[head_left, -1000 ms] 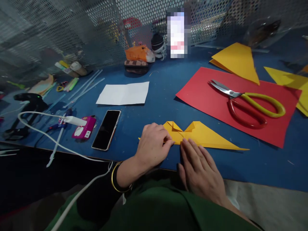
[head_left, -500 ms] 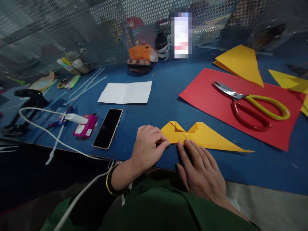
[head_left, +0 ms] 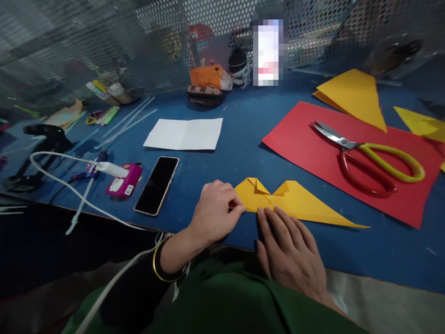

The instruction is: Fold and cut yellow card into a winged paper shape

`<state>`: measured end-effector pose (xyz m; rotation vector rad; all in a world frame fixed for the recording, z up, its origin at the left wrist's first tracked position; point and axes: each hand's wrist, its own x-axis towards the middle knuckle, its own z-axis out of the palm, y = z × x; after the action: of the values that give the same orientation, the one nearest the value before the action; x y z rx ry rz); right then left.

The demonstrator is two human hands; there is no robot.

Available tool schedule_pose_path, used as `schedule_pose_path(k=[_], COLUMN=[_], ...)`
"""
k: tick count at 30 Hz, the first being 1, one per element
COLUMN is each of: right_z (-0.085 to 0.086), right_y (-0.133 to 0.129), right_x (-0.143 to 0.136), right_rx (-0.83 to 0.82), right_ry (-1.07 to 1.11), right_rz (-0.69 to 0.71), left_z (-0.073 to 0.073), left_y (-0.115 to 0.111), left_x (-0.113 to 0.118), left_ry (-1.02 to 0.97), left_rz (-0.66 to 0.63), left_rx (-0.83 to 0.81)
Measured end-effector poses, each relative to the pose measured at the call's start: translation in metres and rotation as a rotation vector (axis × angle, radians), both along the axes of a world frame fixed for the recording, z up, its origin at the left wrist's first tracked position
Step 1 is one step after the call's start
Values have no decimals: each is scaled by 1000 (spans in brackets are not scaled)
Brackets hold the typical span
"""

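A folded piece of yellow paper (head_left: pixel 299 202) lies on the blue table near its front edge, with two raised peaks and a long point to the right. My left hand (head_left: pixel 217 213) pinches the paper's left end between thumb and bent fingers. That end is hidden under the hand. My right hand (head_left: pixel 292 248) lies palm down, fingers stretched out, with its fingertips on the paper's lower edge near the middle. A gold bracelet (head_left: pixel 156 262) circles my left wrist.
Scissors (head_left: pixel 351 144) with red and yellow handles lie on a red sheet (head_left: pixel 295 134) at right. Folded yellow paper (head_left: pixel 351 95) sits behind. A phone (head_left: pixel 157 185), a white sheet (head_left: pixel 184 134) and a pink power adapter (head_left: pixel 127 181) with a cable are at left.
The view has shifted slightly, so the table items sit a little differently in the frame. Both hands stay on the yellow paper; the right fingertips have barely moved along its lower edge.
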<state>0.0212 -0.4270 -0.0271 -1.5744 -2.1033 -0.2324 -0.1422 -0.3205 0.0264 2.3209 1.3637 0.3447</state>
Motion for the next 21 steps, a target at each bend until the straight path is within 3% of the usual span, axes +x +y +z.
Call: schedule_pose_path(k=[14, 21], right_z=[1, 1], right_y=[2, 3], right_x=[-11, -10], right_rx=[-21, -23], right_ry=[-16, 2], right_rz=[-15, -22], left_z=[-9, -4], left_y=[-5, 0], left_x=[-2, -2], left_ry=[-78, -11], left_rz=[49, 1], left_rx=[48, 40])
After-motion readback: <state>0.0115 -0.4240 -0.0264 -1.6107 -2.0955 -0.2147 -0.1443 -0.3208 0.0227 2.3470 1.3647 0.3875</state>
